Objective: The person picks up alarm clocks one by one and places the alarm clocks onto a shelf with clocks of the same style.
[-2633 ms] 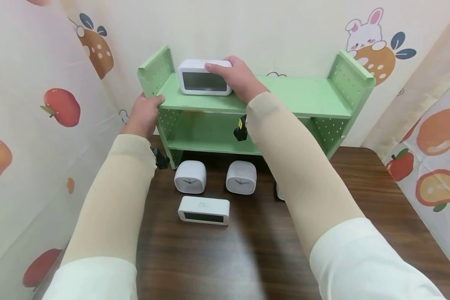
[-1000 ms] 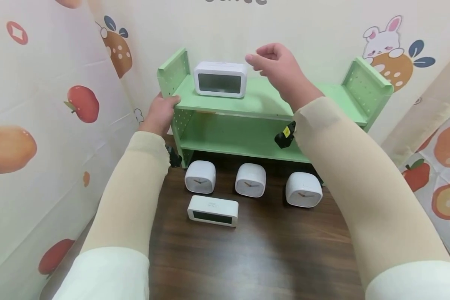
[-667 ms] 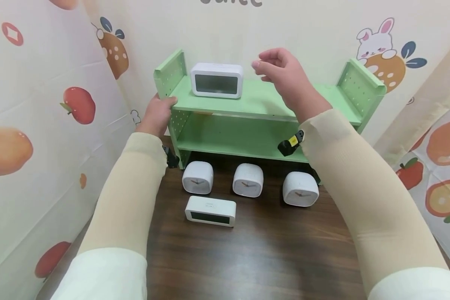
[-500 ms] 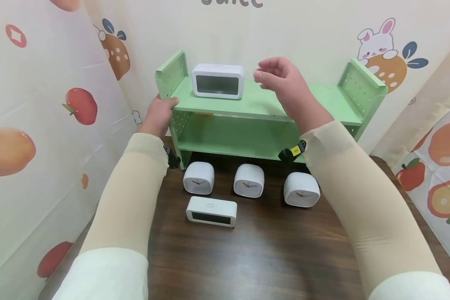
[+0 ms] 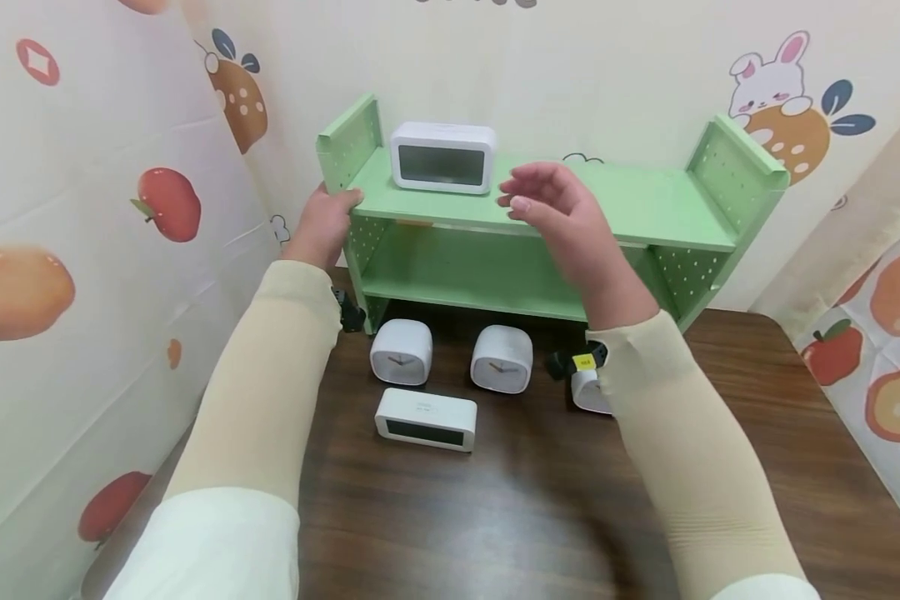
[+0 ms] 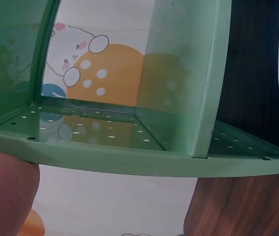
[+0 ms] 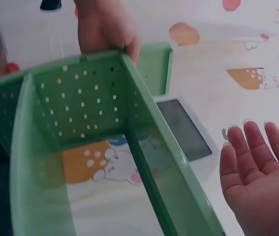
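Note:
A white digital clock (image 5: 442, 158) with a dark screen stands upright on the left part of the top board of a green two-tier shelf (image 5: 630, 204). My left hand (image 5: 321, 225) grips the shelf's left side, thumb over the top board's front corner; the other fingers are hidden behind the perforated side panel. In the left wrist view, part of that hand (image 6: 4, 194) shows at the shelf's edge (image 6: 109, 160). My right hand (image 5: 562, 225) holds nothing. Its fingers are loosely bent, just right of the clock and in front of the top board. The right wrist view shows its palm turned up.
Below the shelf, on the dark wooden surface (image 5: 435, 517), are three white rounded analog clocks; the left (image 5: 401, 352) and middle (image 5: 501, 358) ones face front, and the right one (image 5: 591, 392) is partly covered by my wrist. A second digital clock (image 5: 426, 418) lies before them. Fruit-print curtains (image 5: 142, 333) surround everything.
My right hand let go of the digital clock on the top board, drew away to the right, then came lower. The left hand keeps its grip on the shelf.

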`<state>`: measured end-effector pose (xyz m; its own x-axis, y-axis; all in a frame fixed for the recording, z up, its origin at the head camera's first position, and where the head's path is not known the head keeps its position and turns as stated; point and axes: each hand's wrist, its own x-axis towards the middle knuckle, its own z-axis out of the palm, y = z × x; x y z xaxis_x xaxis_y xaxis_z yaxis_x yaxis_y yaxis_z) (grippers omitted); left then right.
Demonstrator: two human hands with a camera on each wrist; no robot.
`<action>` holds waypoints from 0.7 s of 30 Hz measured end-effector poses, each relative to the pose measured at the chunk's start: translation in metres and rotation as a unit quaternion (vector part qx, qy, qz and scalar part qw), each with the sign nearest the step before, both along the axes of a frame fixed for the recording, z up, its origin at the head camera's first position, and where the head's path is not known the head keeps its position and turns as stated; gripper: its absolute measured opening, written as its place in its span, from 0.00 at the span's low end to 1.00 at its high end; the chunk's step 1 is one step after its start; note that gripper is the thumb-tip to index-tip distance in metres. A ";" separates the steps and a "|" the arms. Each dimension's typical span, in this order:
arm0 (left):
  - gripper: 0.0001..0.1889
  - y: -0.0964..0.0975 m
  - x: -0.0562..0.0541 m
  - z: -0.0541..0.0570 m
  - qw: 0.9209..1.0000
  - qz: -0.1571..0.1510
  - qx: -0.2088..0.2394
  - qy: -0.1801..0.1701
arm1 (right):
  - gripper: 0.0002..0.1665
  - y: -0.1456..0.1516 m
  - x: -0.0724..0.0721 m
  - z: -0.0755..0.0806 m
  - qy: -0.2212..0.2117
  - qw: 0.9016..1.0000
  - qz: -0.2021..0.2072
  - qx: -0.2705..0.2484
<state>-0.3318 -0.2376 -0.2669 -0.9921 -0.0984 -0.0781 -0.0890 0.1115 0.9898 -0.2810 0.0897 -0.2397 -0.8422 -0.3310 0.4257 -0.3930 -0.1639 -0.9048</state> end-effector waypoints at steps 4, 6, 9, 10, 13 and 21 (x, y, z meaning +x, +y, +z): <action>0.30 -0.001 0.001 0.003 1.000 0.002 0.000 -0.001 | 0.22 -0.005 0.008 -0.015 0.009 1.000 0.008 0.003; 0.29 -0.001 0.002 0.004 1.000 0.003 -0.001 0.000 | 0.22 -0.007 0.012 -0.024 0.011 1.000 0.011 -0.005; 0.30 -0.001 0.003 0.005 1.000 0.004 0.002 0.001 | 0.21 -0.008 0.019 -0.040 0.011 0.999 0.022 -0.038; 0.30 0.000 0.003 0.005 1.000 0.004 0.002 0.000 | 0.21 -0.009 0.022 -0.045 0.011 0.998 0.028 -0.051; 0.30 0.001 0.004 0.005 1.000 0.004 0.004 -0.002 | 0.21 -0.010 0.027 -0.063 0.009 0.995 0.046 -0.086; 0.29 0.004 0.006 0.006 1.000 0.002 0.001 0.000 | 0.21 -0.013 0.040 -0.111 -0.028 0.993 0.062 -0.094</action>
<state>-0.3255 -0.2334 -0.2605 -0.9917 -0.1025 -0.0776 -0.0887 0.1086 0.9901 -0.2407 0.0770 -0.3506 -0.8242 -0.3529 0.4428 -0.3090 -0.3751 -0.8740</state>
